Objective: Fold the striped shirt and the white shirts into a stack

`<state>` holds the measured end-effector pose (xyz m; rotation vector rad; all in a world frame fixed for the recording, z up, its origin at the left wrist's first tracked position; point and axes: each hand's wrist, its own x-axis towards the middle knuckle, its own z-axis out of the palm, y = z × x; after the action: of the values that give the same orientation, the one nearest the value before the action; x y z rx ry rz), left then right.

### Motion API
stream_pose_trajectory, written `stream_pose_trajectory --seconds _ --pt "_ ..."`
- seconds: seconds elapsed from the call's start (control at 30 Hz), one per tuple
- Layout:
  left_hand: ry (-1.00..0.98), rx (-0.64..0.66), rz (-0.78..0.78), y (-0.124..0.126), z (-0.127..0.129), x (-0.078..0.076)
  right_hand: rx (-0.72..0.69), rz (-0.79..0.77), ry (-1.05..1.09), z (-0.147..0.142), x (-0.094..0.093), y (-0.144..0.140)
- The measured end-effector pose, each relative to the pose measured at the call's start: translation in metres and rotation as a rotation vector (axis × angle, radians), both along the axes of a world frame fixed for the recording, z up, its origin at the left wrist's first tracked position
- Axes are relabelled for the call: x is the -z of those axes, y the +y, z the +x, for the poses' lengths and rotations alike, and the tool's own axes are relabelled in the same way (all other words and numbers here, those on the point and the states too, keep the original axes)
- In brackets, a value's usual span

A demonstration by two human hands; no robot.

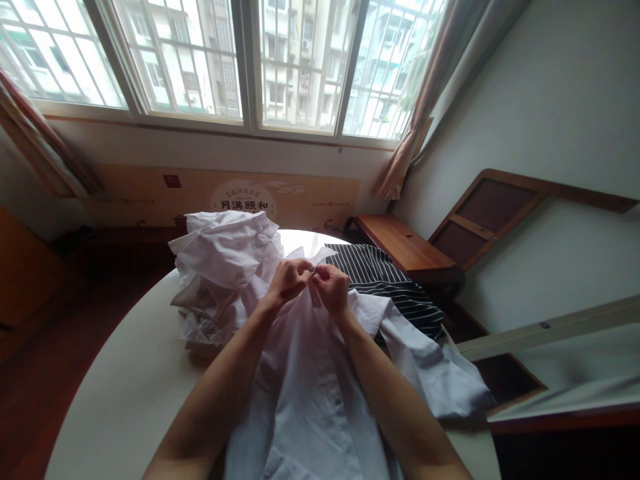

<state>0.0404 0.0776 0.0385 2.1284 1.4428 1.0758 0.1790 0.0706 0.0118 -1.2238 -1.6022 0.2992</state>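
Observation:
A white shirt (305, 380) lies spread over the table with its collar (324, 254) at the far end and one sleeve (435, 373) stretched to the right. Just below the collar, my left hand (291, 279) pinches the front of the shirt. My right hand (332, 285) pinches the same spot from the other side, and the fingertips of both hands meet there. Whether a button sits between them is too small to tell. Down the shirt front runs a button strip (336, 400).
Crumpled white clothes (225, 257) are heaped on the left of the round white table (120, 380). Black cloth with white stripes (370, 267) lies at the back right. Beyond stand a wooden desk (405, 243) and a printed cardboard panel (300, 200) below the barred window.

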Motion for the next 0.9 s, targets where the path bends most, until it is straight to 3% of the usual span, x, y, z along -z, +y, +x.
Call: stream_pose_trajectory --seconds 0.2,0.4,0.6,0.77,0.9 --pt "-0.064 0.000 0.076 -0.002 0.007 0.006 0.086 0.097 -0.162 -0.004 0.005 -0.006" --pt "-0.049 -0.022 0.233 0.000 0.010 0.019 0.063 0.129 -0.064 -0.003 0.002 -0.001" --pt "-0.205 0.057 0.226 0.007 0.004 0.024 -0.101 -0.030 0.062 0.002 -0.006 0.005" --pt "-0.318 0.121 0.170 0.010 0.001 0.028 -0.306 -0.295 0.360 0.003 -0.012 0.008" --pt "-0.428 0.080 0.025 0.016 -0.009 0.024 -0.396 -0.433 0.495 0.010 -0.020 0.006"
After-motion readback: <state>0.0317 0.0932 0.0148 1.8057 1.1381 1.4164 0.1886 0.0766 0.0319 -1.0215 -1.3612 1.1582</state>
